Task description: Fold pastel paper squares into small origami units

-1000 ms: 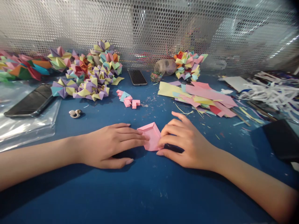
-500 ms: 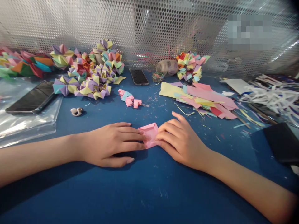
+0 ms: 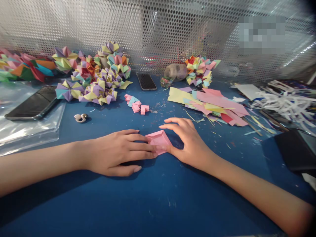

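Note:
A small square of pink paper with folded-up edges lies flat on the blue table. My left hand rests palm down at its left side, fingers stretched out, the fingertips pressing on the paper. At the paper's right corner, my right hand touches it with the thumb. Its other fingers are raised and spread above the far side, apart from the thumb. A little beyond the hands sit several small folded pink and blue paper pieces.
Folded paper flowers are heaped at the back left, with another paper cluster at the back right. Loose paper strips, phones, earbuds, a plastic bag and a black object surround the work area. Perforated metal stands behind.
The fingers of my right hand have lifted off the paper and opened, leaving the thumb at its right corner. My left fingertips have slid slightly right.

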The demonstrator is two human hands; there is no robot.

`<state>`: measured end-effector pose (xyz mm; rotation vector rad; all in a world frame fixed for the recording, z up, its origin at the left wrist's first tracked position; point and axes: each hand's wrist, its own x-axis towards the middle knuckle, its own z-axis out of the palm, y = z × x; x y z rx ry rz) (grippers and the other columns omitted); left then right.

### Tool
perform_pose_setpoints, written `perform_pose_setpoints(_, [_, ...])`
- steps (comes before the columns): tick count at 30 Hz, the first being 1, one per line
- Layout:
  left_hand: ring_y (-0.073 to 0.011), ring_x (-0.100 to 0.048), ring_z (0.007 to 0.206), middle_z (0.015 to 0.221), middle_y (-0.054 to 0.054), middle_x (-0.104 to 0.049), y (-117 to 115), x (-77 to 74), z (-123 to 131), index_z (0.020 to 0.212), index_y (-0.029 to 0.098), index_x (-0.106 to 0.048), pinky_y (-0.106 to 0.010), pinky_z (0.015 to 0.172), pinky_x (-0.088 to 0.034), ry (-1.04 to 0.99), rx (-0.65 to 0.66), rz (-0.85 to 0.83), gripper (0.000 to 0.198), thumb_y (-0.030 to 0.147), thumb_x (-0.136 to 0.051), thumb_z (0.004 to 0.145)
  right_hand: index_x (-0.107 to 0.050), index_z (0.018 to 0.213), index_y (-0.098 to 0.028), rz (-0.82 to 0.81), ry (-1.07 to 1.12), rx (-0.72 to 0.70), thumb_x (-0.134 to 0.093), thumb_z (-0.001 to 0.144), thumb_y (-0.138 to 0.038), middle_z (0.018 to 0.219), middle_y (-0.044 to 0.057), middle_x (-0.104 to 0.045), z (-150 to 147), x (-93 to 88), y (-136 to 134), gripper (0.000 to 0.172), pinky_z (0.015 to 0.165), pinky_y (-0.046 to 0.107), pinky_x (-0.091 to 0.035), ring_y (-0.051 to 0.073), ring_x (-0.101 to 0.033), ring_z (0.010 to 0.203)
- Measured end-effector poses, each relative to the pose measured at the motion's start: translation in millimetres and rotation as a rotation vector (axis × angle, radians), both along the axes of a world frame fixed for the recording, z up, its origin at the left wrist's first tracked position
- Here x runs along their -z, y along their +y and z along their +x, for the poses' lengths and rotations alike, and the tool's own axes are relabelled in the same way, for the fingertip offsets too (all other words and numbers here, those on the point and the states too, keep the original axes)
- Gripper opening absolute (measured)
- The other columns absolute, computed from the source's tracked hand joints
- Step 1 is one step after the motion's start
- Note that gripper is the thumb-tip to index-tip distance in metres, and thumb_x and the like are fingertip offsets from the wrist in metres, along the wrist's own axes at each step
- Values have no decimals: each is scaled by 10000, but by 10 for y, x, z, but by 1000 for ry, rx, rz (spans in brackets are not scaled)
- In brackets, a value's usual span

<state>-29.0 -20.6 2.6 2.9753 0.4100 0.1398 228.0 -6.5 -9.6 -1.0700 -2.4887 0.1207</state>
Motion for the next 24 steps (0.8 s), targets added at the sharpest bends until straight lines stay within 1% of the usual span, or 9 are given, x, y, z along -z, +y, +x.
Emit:
perform_pose_setpoints(3, [-256, -424, 1296, 1444, -47, -437, -12, -2, 3, 1404, 208, -362, -448, 1135, -216, 14, -6, 4, 489, 336, -404, 934, -498, 1259, -233, -48, -1, 17, -648, 779, -332, 1313, 105, -483, 21, 0, 16, 512, 1026, 504, -340, 288, -401, 1228])
perform_pose_setpoints(6, [-269, -433, 1286, 1457, -38, -418, -35, -8, 11, 1411, 206, -352, -462, 1127, -224, 26, -9, 23, 498, 336, -401, 933, -456, 1299, -225, -55, 38, -59, -568, 841, -325, 1347, 104, -470, 47, -40, -17, 482, 1046, 502, -320, 266, -399, 1250])
perform_pose_setpoints(9, [-262, -451, 1272, 1439, -49, -444, -47, -23, 18, 1399, 201, -369, -458, 1122, -241, 11, -22, 42, 488, 331, -409, 930, -455, 1289, -227, -23, 51, -145, -543, 858, -297, 1331, 80, -514, 59, -71, -74, 445, 1094, 512, -242, 233, -441, 1239])
perform_pose_setpoints(12, [-268, -448, 1275, 1421, -49, -467, -42, -33, 23, 1386, 199, -383, -478, 1112, -258, 23, -28, 59, 478, 334, -411, 929, -451, 1295, -218, 25, -30, -226, -540, 881, -306, 1276, 61, -587, 50, -65, -108, 433, 1121, 534, -177, 211, -511, 1193])
perform_pose_setpoints(16, [-241, -442, 1283, 1431, -78, -450, -64, -21, 22, 1381, 163, -373, -443, 1098, -303, 1, -6, 153, 484, 323, -406, 926, -464, 1287, -179, 145, -131, -336, -455, 951, -284, 1261, 60, -615, 48, -60, -97, 353, 1107, 515, -250, 182, -552, 1172])
perform_pose_setpoints(18, [-227, -444, 1284, 1421, -94, -461, -100, -24, 16, 1361, 144, -393, -407, 1084, -331, -67, 5, 277, 470, 308, -422, 921, -485, 1269, -170, 205, -157, -354, -435, 963, -264, 1254, 58, -621, 64, -71, -84, 324, 1095, 499, -294, 171, -569, 1156])
perform_pose_setpoints(20, [-222, -478, 1253, 1360, -87, -531, -126, -61, 6, 1315, 151, -446, -383, 1061, -361, -141, 9, 424, 424, 295, -448, 915, -500, 1256, -166, 256, -173, -355, -433, 964, -250, 1238, 57, -631, 84, -79, -75, 311, 1081, 484, -332, 165, -590, 1130])
perform_pose_setpoints(22, [-211, -537, 1182, 1268, -73, -606, -105, -138, -14, 1250, 164, -504, -364, 1027, -395, -188, -56, 538, 357, 273, -477, 911, -519, 1235, -156, 315, -179, -361, -443, 958, -224, 1189, 59, -659, 98, -79, -73, 296, 1061, 481, -365, 171, -616, 1087])
perform_pose_setpoints(24, [-204, -579, 1113, 1207, -70, -637, -13, -239, -47, 1201, 160, -539, -361, 996, -421, -185, -220, 601, 304, 237, -485, 911, -534, 1212, -152, 364, -156, -371, -448, 945, -173, 1137, 57, -683, 102, -74, -80, 282, 1041, 472, -394, 171, -640, 1036])
